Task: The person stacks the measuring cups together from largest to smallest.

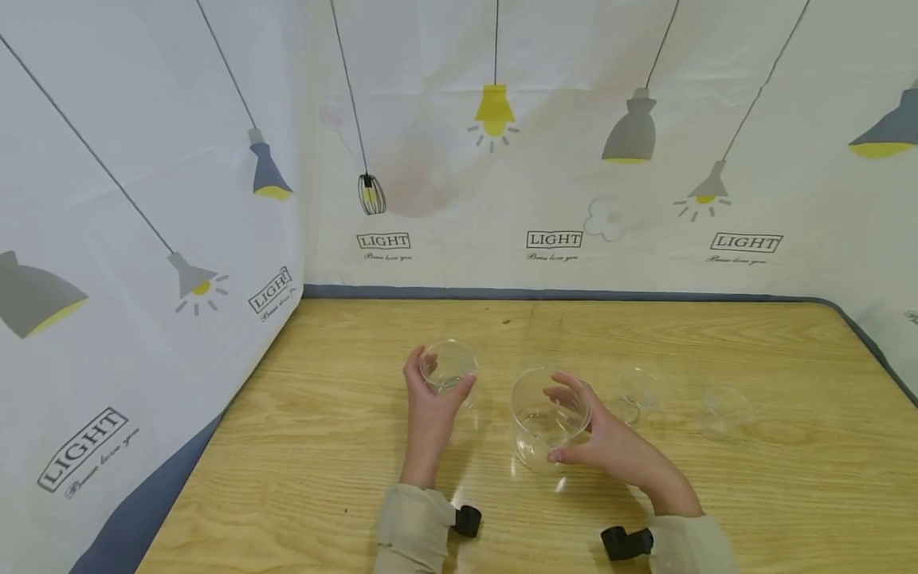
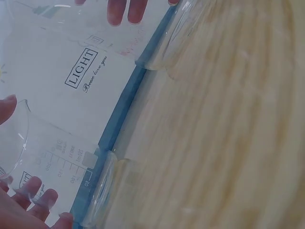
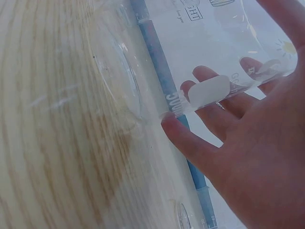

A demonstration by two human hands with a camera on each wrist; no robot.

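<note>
My left hand point(image 1: 430, 406) grips a small clear beaker point(image 1: 449, 368), thumb on its right and fingers on its left. In the left wrist view, printed graduations show on this beaker point(image 2: 64, 164), low down by the wood. To the right, a larger clear beaker point(image 1: 532, 430) sits within the grasp of my right hand point(image 1: 610, 442). The right wrist view shows fingers spread around its wall, next to a white label patch point(image 3: 209, 93) and a "500ml" mark. Both beakers look upright and close to the tabletop; they stand apart from each other.
Right of my right hand, two smaller clear vessels, a nearer one point(image 1: 638, 391) and a farther one point(image 1: 726, 413), stand on the wooden table point(image 1: 344, 446); they are faint. A lamp-print curtain point(image 1: 466, 199) borders the table's back and sides.
</note>
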